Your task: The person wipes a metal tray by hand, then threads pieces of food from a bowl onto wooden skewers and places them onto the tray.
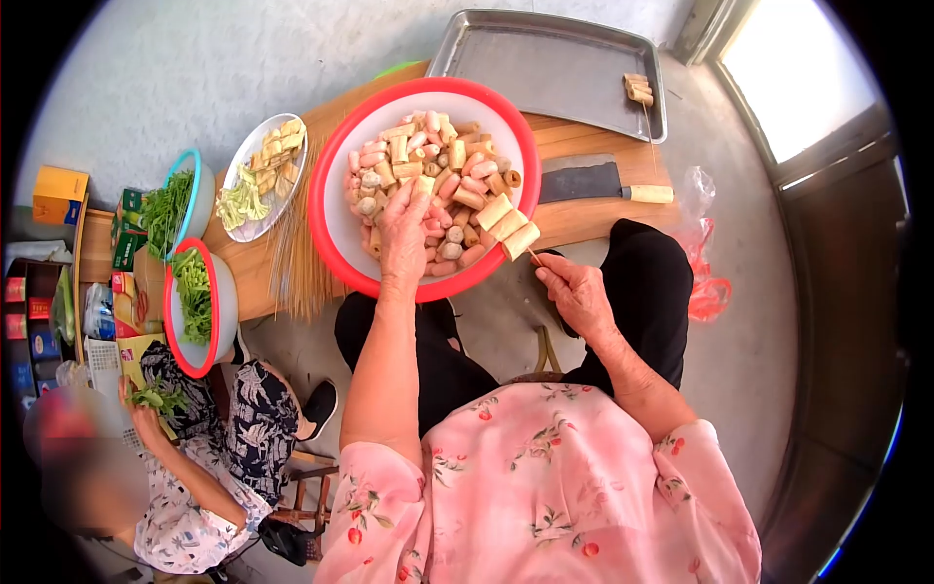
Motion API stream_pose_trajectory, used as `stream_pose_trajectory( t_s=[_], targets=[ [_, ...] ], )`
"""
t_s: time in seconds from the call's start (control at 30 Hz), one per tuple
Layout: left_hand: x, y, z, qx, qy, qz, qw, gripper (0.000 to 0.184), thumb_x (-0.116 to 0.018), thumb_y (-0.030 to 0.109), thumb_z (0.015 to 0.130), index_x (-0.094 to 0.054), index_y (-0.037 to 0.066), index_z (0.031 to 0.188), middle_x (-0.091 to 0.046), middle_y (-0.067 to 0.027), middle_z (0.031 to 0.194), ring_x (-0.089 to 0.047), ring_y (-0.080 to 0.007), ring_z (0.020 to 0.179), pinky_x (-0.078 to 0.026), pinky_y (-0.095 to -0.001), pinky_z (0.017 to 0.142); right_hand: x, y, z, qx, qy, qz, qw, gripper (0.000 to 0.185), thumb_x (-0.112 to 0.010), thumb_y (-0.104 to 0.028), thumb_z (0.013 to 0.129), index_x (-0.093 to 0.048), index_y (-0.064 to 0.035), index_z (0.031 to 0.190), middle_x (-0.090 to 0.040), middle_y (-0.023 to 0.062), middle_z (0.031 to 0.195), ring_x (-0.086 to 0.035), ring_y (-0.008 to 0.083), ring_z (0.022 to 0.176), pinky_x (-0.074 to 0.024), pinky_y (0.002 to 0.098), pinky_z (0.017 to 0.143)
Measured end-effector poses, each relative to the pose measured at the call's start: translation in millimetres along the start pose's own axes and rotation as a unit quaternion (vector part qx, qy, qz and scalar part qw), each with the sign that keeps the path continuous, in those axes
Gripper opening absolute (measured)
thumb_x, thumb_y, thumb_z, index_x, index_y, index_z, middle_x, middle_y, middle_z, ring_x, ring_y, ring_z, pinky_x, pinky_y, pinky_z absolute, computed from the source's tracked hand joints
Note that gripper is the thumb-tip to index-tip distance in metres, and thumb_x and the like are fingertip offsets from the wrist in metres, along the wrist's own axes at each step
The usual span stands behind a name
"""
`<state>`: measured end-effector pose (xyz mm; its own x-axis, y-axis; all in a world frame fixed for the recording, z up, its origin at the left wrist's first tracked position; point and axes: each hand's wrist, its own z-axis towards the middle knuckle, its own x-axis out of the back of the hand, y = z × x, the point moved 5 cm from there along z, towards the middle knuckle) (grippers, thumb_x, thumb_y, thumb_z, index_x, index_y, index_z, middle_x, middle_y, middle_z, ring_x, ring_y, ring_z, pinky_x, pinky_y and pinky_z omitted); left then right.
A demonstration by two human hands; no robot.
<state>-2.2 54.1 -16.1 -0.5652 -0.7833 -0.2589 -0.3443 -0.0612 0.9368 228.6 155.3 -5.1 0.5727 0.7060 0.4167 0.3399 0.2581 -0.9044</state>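
Observation:
A red-rimmed white basin (328,185) holds a heap of short pink sausage pieces, beige rolls and round balls. Over its near side, my left hand (402,234) pinches a pale yellow roll piece (424,184) at its fingertips. My right hand (576,292), just right of the basin, grips the bare end of a thin wooden skewer (534,257). Three beige rolls (509,227) sit side by side on that skewer, close to the basin's rim. The skewer's tip is hard to make out.
A metal tray (545,73) with one filled skewer (639,91) stands behind a cleaver (584,183). Loose skewers (292,243), a plate of cut pieces (263,180) and two bowls of greens (195,302) lie left. A seated person (195,477) holds leaves nearby.

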Motion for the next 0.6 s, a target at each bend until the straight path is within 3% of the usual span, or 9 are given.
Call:
stream_pose_trajectory(
  t_s=[0.07, 0.17, 0.33, 0.47, 0.53, 0.6],
  targets=[
    [3.1, 2.0, -11.7, -0.021, -0.032, -0.037, 0.999, 0.037, -0.055, 0.019, 0.091, -0.05, -0.001, 0.121, -0.06, -0.0071, 0.088, -0.059, -0.012, 0.069, -0.049, -0.0213, 0.061, -0.1, -5.8, -2.6, 0.009, 0.006, 0.005, 1.0, 0.02, -0.06, -0.012, 0.084, -0.063, -0.0045, 0.103, -0.059, 0.0208, 0.072, -0.058, 0.0362, 0.067, -0.0467, 0.0372, 0.061],
    [11.9, 5.6, -31.8, 0.039, 0.018, -0.107, 0.993, 0.029, -0.055, 0.016, 0.091, -0.053, -0.003, 0.112, -0.06, -0.0088, 0.093, -0.064, -0.0193, 0.083, -0.053, -0.0272, 0.072, -0.9, -24.4, -8.8, 0.035, -0.014, -0.016, 0.999, 0.021, -0.061, -0.012, 0.084, -0.063, -0.0033, 0.103, -0.059, 0.0214, 0.073, -0.058, 0.0362, 0.066, -0.0464, 0.0362, 0.061],
    [29.3, 0.1, -41.6, 0.038, 0.014, -0.17, 0.985, 0.025, -0.057, 0.011, 0.089, -0.055, -0.003, 0.108, -0.063, -0.0113, 0.092, -0.065, -0.0209, 0.082, -0.054, -0.0302, 0.072, -9.9, -44.1, -21.3, 0.041, -0.081, -0.021, 0.996, 0.02, -0.06, -0.009, 0.084, -0.063, -0.0008, 0.103, -0.06, 0.0214, 0.076, -0.056, 0.0353, 0.064, -0.0465, 0.0339, 0.061],
    [36.9, -1.2, -47.7, 0.037, 0.033, -0.184, 0.982, 0.023, -0.056, 0.009, 0.088, -0.054, -0.002, 0.108, -0.063, -0.0136, 0.095, -0.065, -0.0227, 0.083, -0.054, -0.0326, 0.073, -17.5, -40.9, -23.3, 0.06, -0.085, -0.005, 0.994, 0.02, -0.06, -0.008, 0.084, -0.062, 0.0, 0.102, -0.059, 0.0216, 0.076, -0.055, 0.0349, 0.063, -0.046, 0.0336, 0.06],
    [38.7, -3.5, -48.0, 0.045, 0.031, -0.177, 0.983, 0.023, -0.056, 0.009, 0.088, -0.053, -0.001, 0.109, -0.062, -0.0135, 0.097, -0.064, -0.0243, 0.085, -0.054, -0.034, 0.075, -21.0, -41.6, -22.2, 0.116, -0.076, 0.011, 0.99, 0.019, -0.06, -0.008, 0.084, -0.062, 0.0002, 0.101, -0.059, 0.0213, 0.075, -0.055, 0.0352, 0.063, -0.0458, 0.0338, 0.059],
    [38.7, -3.7, -49.0, 0.037, 0.047, -0.191, 0.98, 0.02, -0.057, 0.008, 0.087, -0.055, -0.004, 0.103, -0.064, -0.0159, 0.091, -0.066, -0.0225, 0.08, -0.055, -0.0324, 0.071, -23.6, -43.4, -21.0, 0.112, -0.08, 0.005, 0.99, 0.019, -0.06, -0.008, 0.084, -0.062, 0.0002, 0.101, -0.059, 0.0211, 0.075, -0.055, 0.0352, 0.062, -0.0459, 0.0337, 0.059]
  ],
)
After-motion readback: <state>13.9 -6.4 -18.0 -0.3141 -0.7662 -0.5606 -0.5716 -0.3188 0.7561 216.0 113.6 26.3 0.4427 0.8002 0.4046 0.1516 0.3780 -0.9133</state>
